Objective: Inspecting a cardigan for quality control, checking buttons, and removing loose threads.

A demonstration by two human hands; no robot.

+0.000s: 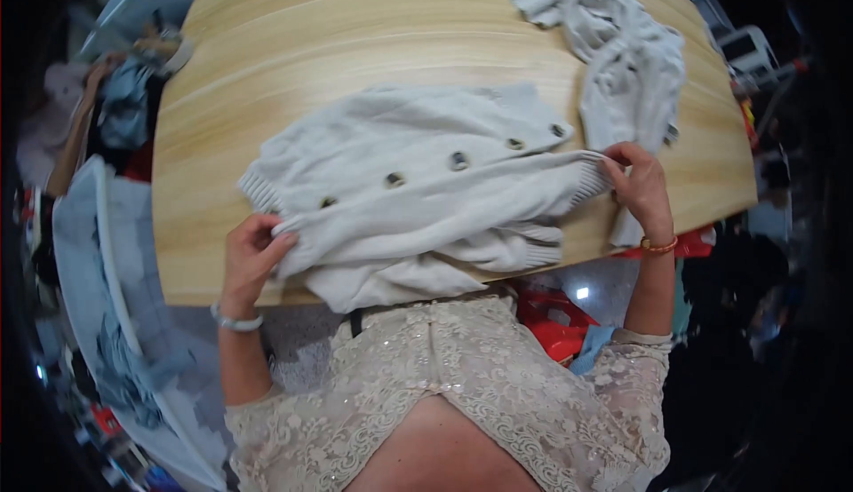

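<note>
A cream knitted cardigan [400,150] with several dark buttons lies sideways across the near part of the wooden table [293,39]. One ribbed end of its button edge is pinched in my left hand [253,257], thumb against fingers. At the other end, my right hand [638,186] pinches the same front edge beside its ribbing. Between my hands the edge is stretched fairly straight, just below the row of buttons. A sleeve with a ribbed cuff [542,248] lies folded nearer to me, and some of the knit hangs at the table's front edge.
A second cream knit garment [622,75] lies crumpled at the table's far right. To the left stands a pale bin [111,261] with bluish cloth inside. Another person's arm [80,119] shows at far left. A red bag [555,323] sits below the near edge.
</note>
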